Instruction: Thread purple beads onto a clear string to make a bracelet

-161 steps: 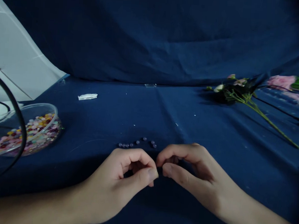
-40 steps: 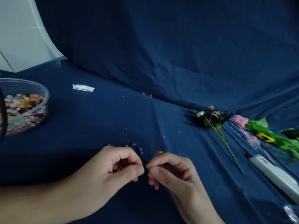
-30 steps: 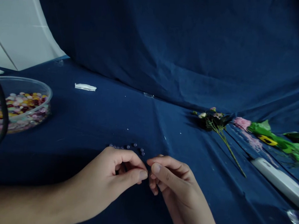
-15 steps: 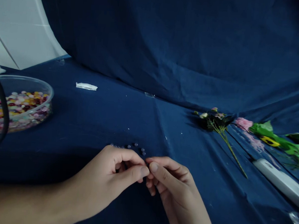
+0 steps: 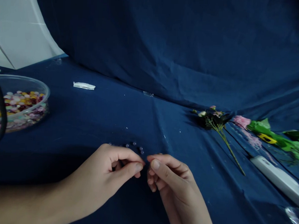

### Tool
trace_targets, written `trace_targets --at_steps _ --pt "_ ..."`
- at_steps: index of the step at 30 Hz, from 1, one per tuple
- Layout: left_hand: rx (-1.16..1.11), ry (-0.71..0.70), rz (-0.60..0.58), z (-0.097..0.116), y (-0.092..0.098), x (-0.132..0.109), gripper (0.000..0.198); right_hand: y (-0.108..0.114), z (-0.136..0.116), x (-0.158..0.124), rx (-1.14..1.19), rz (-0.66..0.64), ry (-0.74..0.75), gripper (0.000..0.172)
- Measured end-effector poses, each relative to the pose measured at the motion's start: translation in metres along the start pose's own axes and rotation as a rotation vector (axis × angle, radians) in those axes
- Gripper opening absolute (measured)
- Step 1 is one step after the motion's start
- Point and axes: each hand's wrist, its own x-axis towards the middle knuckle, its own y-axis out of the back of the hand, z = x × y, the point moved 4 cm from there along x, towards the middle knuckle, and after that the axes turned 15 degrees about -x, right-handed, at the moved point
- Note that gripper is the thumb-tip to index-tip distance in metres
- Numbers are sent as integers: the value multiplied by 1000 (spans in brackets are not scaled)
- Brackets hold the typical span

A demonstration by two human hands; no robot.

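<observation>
My left hand (image 5: 116, 172) is in the middle foreground, thumb and forefinger pinched together. Facing it across a narrow gap, my right hand (image 5: 172, 180) also pinches thumb against forefinger. Whatever lies between the fingertips of either hand is too small or hidden to make out. Just beyond the left fingers, several small translucent purple beads (image 5: 134, 143) rest on the dark blue cloth (image 5: 109, 113), strung or loose, I cannot tell. The left hand covers part of that row.
A clear round tub (image 5: 46, 90) of mixed coloured beads stands at the left, behind a dark curved band (image 5: 2, 117). A white strip (image 5: 84, 86) lies further back. To the right are artificial flowers (image 5: 242, 122), a stemmed sprig (image 5: 224, 139) and a white power strip (image 5: 277, 175).
My fingertips, touching or nearly so before, have drawn slightly apart, leaving a gap between the two hands. The whole view has shifted a little.
</observation>
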Motion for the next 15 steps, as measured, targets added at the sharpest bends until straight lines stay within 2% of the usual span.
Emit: trace_targets --at_steps 5,11,15 --pt "-17 -62 -41 3 -2 -1 23 -2 0 1 2 32 3 11" --pt "-77 -62 -61 5 -3 1 22 -5 0 -1 -6 21 11 8" --pt "-37 -39 -51 3 -2 0 28 -7 1 -2 -13 -20 24 5"
